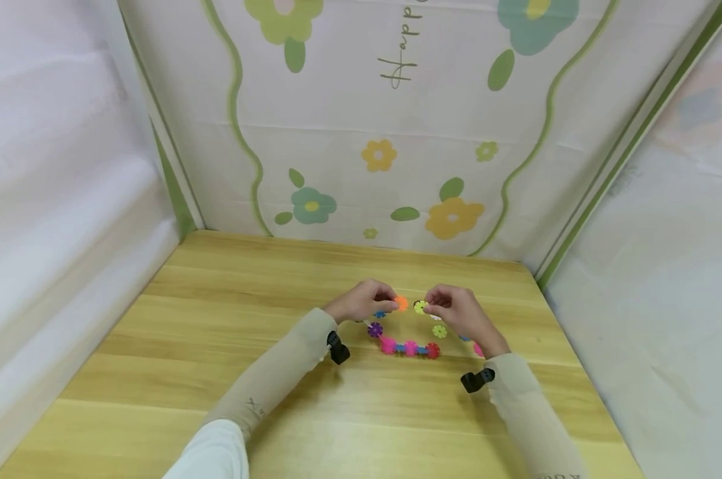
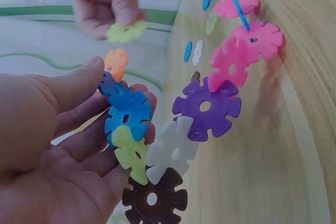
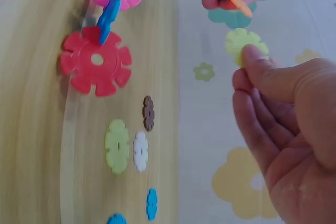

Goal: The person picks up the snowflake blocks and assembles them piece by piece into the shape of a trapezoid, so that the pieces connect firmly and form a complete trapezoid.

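Observation:
My left hand (image 1: 365, 301) grips a blue snowflake disc (image 2: 128, 116) in a chain of plastic discs; an orange disc (image 1: 401, 303) sticks out at the chain's held end. From there the chain runs through yellow-green, black-brown (image 2: 155, 198), white (image 2: 173, 153) and purple (image 1: 375, 329) discs to pink ones (image 1: 411, 348) joined by blue discs, ending at a red disc (image 1: 433, 350) near the table. Between thumb and fingers my right hand (image 1: 459, 309) pinches a single yellow-green disc (image 3: 245, 43). A small gap separates it from the orange disc.
Loose discs lie on the wooden table (image 1: 361, 412) beneath and beside the right hand: yellow-green (image 3: 116, 148), white (image 3: 140, 151), brown (image 3: 148, 113), blue (image 3: 151, 204) and a pink one (image 1: 478, 349). A flower-printed cloth (image 1: 337, 93) hangs behind, with white cloth walls at both sides.

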{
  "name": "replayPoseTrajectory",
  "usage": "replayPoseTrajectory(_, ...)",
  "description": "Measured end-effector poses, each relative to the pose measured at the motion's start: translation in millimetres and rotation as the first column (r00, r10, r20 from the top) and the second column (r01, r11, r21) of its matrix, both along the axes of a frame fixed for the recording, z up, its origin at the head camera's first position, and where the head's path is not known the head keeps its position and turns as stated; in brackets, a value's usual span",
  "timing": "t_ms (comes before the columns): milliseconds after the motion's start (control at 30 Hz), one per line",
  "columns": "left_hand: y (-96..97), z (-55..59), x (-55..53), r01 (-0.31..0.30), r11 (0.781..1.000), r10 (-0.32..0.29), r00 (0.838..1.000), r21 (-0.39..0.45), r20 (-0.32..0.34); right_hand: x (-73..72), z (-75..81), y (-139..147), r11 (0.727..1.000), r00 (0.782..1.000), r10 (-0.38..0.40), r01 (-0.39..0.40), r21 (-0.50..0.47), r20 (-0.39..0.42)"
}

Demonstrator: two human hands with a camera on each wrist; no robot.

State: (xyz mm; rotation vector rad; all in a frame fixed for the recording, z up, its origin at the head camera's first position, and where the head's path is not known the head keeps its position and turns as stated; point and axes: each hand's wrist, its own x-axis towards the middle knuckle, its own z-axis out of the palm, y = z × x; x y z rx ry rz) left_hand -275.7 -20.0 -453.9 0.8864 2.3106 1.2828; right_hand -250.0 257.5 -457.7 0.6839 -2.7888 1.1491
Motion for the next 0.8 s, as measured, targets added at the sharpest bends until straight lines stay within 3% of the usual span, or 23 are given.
replayPoseTrajectory(200, 5.0, -2.0, -0.9, 0.019, 1.000, -0.019, 1.000, -0.003, 0.003, -6.9, -7.2, -6, 0.998, 0.991, 0.031, -0.039, -0.057, -0.131)
replayPoseTrajectory(333, 6.8, -2.6, -1.4, 0.017, 1.000, -0.017, 1.000, -0.007, -0.003, -11.9, -11.0, -8, 0.995, 0.970, 0.073, -0.087, -0.052, -0.232)
replayPoseTrajectory(533, 8.2, -2.6, -1.1, 0.003, 1.000, -0.003, 1.000, -0.027, -0.013, -15.0, -12.4, -8, 0.991, 0.945, 0.111, -0.129, -0.040, -0.307)
replayPoseTrajectory(800, 8.4, -2.2, -1.2, -0.005, 0.999, 0.003, 1.000, -0.045, -0.029, -14.9, -11.1, -12, 0.996, 0.907, 0.085, -0.093, 0.001, -0.413)
